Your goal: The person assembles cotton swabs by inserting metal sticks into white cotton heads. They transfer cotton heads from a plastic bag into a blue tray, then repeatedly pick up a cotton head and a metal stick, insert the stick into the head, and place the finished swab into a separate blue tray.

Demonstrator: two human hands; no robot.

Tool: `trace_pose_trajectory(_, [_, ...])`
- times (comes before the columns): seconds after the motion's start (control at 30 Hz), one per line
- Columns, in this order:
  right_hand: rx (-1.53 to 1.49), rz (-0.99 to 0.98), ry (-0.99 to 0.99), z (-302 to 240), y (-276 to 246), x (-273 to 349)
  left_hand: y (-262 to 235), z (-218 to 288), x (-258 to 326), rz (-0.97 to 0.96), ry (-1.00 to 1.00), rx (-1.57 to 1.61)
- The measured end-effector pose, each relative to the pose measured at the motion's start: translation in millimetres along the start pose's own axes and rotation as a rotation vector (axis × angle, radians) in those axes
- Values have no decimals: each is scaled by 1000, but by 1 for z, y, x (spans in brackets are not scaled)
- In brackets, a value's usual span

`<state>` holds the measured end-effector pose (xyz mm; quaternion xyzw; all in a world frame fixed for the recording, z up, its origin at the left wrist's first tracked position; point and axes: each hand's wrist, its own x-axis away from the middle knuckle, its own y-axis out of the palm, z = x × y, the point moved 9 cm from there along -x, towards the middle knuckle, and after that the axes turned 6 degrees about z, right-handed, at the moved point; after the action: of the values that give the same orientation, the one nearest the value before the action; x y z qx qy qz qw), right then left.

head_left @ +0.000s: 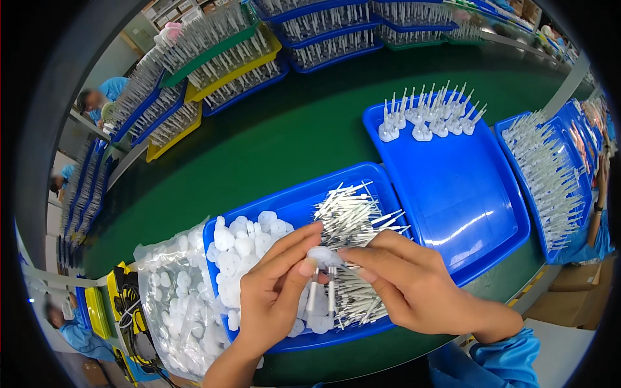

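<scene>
Head: blue trays (453, 194) around both hands (336, 271)

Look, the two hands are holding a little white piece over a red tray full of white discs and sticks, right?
Not quite: the tray under the hands is blue, not red. The head view shows the left hand and the right hand pinching a small white piece together above it, with white discs on its left side and white sticks on its right.

2 hands: left hand (275, 294), right hand (414, 281). 3 blue trays on the mat: near tray (297, 200), middle tray (466, 194) at 2 o'clock, full tray (517, 139) at 3. 1 plastic bag (174, 297) at 8. Small parts too many to count.
</scene>
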<state>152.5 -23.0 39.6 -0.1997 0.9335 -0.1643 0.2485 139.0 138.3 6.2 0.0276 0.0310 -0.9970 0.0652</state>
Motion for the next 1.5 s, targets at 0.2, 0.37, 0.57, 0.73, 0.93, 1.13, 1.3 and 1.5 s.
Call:
trace_pose_trajectory(0.2, [-67,107,36,9,-2,2,4,-22,2,-156,-127,295])
trace_pose_trajectory(0.37, [5,54,-8,6,-5,0,2,-25,3,-123,-171,421])
trace_pose_trajectory(0.57, [-27,24,35,11,-5,-2,1,-14,2,-162,68,343])
trace_pose_trajectory(0.73, [-56,-118,206,17,9,3,5,-8,9,-159,181,195])
trace_pose_trajectory(0.93, [56,-114,141,17,9,5,10,2,8,-212,231,208])
trace_pose_trajectory(1.13, [-135,-105,183,23,12,8,7,-8,6,-244,163,268])
trace_pose_trajectory(1.3, [-59,-126,186,20,11,9,6,-14,7,-285,108,258])
trace_pose_trajectory(1.5, [250,-36,49,5,10,13,8,-13,10,-264,154,179])
